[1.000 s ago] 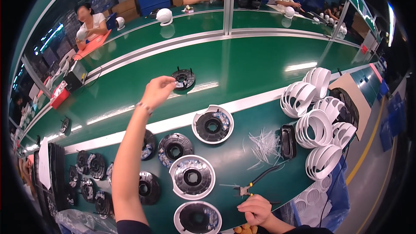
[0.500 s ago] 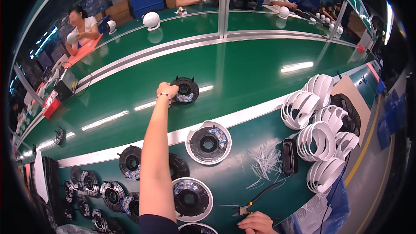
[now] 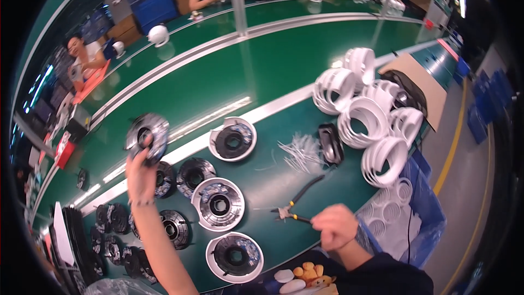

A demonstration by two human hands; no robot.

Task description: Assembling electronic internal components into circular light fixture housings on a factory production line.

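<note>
My left hand (image 3: 142,172) grips a round black housing with a circuit board (image 3: 147,136) by its lower edge, raised over the near rim of the green conveyor. Motion blurs this part. My right hand (image 3: 335,226) has its fingers curled beside the handle end of cutting pliers (image 3: 292,213), which lie spread on the bench. Whether the fingers touch the handle or hold anything is hidden. Between the hands, white round shells with black inserts stand in a column: an upper one (image 3: 233,139), a middle one (image 3: 219,204) and a lower one (image 3: 234,257).
More black housings (image 3: 174,229) cover the left of the bench. A heap of cut white strips (image 3: 303,153) lies by a black tray (image 3: 331,145). White slotted shells (image 3: 363,123) are piled at right, above a blue-lined bin (image 3: 426,218). People sit across the conveyor (image 3: 284,49).
My left hand has drawn the black housing off the conveyor, toward me and leftward. My right hand has lifted slightly, uncovering more of the pliers' handle. The whole view has shifted.
</note>
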